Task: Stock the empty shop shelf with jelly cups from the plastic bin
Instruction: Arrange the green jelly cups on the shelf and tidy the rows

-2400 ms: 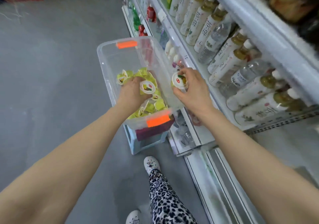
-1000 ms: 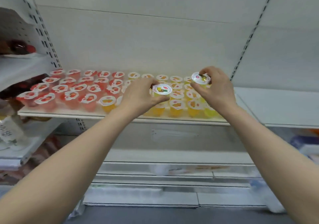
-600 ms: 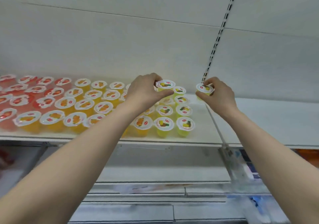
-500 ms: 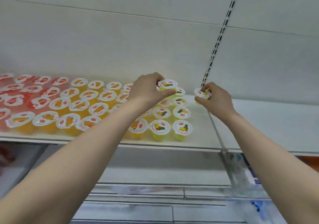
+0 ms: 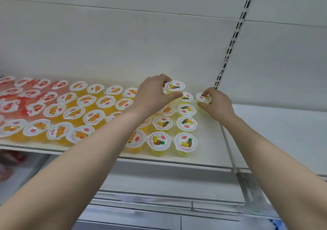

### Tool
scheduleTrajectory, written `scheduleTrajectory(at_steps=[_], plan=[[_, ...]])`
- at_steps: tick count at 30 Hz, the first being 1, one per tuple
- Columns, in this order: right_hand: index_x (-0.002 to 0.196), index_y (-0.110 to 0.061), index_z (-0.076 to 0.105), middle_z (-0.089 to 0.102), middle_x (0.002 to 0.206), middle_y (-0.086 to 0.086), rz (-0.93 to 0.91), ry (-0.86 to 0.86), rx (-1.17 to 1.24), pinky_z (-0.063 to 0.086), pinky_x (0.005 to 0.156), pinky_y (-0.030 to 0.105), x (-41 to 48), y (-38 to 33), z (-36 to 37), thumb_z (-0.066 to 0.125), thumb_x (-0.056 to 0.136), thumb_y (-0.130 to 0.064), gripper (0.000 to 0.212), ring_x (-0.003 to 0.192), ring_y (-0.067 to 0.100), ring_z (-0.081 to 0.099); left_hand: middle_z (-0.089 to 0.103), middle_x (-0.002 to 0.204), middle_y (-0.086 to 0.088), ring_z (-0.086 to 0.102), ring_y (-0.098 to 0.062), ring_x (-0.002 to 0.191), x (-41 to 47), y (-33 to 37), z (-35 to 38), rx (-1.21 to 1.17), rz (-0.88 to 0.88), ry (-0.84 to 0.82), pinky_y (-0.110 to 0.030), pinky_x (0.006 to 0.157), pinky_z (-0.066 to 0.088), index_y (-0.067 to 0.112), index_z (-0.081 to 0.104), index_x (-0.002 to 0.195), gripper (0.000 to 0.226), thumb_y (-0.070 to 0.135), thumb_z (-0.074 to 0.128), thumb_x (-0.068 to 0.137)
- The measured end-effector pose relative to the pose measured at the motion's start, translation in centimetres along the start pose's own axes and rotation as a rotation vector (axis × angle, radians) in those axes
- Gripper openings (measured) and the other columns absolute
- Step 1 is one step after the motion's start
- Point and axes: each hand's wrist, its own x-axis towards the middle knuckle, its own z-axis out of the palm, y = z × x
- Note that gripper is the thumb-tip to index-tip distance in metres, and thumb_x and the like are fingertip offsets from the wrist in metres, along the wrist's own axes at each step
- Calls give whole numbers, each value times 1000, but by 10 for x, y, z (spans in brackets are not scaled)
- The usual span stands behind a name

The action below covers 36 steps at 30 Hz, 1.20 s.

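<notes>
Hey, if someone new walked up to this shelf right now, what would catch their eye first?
Rows of jelly cups cover the white shelf: red cups at the left, orange cups in the middle, yellow cups at the right. At the back, the left hand pinches one pineapple cup, and the right hand grips a second cup near the slotted upright.

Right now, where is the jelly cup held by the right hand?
Head view, right of centre: the right hand pinches the jelly cup at the back right of the shelf, just right of the pineapple cup column, beside the slotted upright.
</notes>
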Motion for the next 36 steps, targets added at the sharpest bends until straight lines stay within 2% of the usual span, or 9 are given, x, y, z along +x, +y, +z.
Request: scheduleTrajectory(at_steps=[5, 7, 11, 13, 18, 21, 24, 31, 36], plan=[[111, -18, 60, 58, 101, 1, -14, -1, 14, 38, 75, 31, 6, 2, 2, 73, 84, -30, 32, 92, 22, 55, 66, 109, 10, 59, -11, 100, 6, 3, 3, -16, 11, -12, -31, 85, 48, 24, 61, 116, 54, 59, 70, 76], [112, -20, 60, 58, 103, 2, -25, -25, -4, 41, 77, 32, 6, 4, 1, 74, 82, -28, 34, 91, 23, 56, 66, 108, 11, 59, -11, 100, 9, 8, 4, -34, 19, -16, -33, 85, 49, 24, 61, 115, 51, 56, 71, 76], [127, -20, 60, 57, 124, 8, -94, -136, -56, 43, 88, 33, 5, 9, -11, 68, 81, -10, 48, 110, 26, 56, 67, 104, 12, 61, -11, 96, 13, 23, 8, -96, 29, -48, -34, 84, 51, 24, 61, 113, 43, 42, 72, 75], [134, -17, 57, 55, 133, 9, -121, -125, -89, 41, 96, 35, 6, 11, -20, 61, 83, -6, 52, 119, 28, 53, 66, 103, 12, 60, -10, 95, 16, 33, 13, -111, 49, -68, -32, 82, 51, 24, 61, 112, 42, 40, 72, 75], [141, -17, 51, 49, 144, 9, -115, -7, -210, 37, 104, 42, 5, 26, -37, 51, 88, -4, 55, 128, 33, 45, 66, 100, 10, 59, -12, 90, 18, 54, 34, 7, 116, -216, -31, 73, 51, 25, 60, 109, 45, 50, 71, 74], [143, -19, 49, 48, 144, 7, -104, 45, -222, 33, 101, 41, 0, 32, -44, 47, 83, 3, 64, 128, 31, 44, 62, 110, 3, 49, -21, 105, 18, 60, 50, 210, 185, -293, -34, 85, 45, 24, 63, 116, 57, 62, 67, 73], [144, -18, 47, 49, 143, 8, -130, 95, -223, 34, 99, 43, -4, 32, -48, 46, 80, 7, 69, 124, 33, 46, 60, 113, 0, 48, -24, 108, 18, 62, 65, 327, 216, -306, -34, 87, 41, 25, 63, 118, 61, 66, 64, 73], [147, -18, 43, 50, 143, 7, -193, 123, -245, 35, 97, 44, -7, 33, -52, 44, 80, 8, 71, 122, 33, 48, 62, 110, -1, 50, -25, 107, 15, 65, 84, 423, 201, -341, -37, 88, 38, 24, 61, 117, 67, 72, 63, 70], [146, -18, 44, 50, 144, 9, -234, 128, -258, 36, 97, 45, -6, 23, -53, 45, 83, 6, 68, 123, 34, 48, 62, 111, 1, 50, -25, 109, 13, 63, 83, 442, 210, -359, -41, 97, 36, 26, 60, 121, 72, 76, 62, 68]])
